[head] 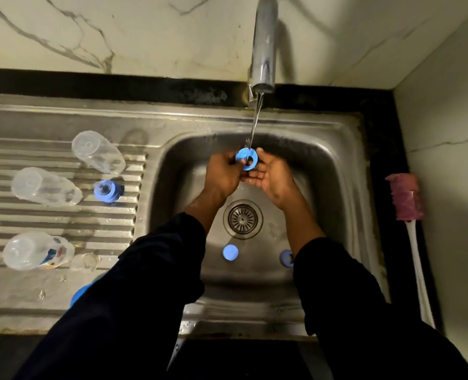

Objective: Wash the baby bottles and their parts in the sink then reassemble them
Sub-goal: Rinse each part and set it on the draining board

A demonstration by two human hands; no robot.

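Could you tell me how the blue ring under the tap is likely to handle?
The blue ring probably feels slippery, since tap water runs over it. It looks like plastic with an open centre, so likely light and stiff. Dropped, it might roll toward the drain.

Between the fingers a blue ring; left of them clear bottles; right, a pink brush; beyond, grey-veined white wall.
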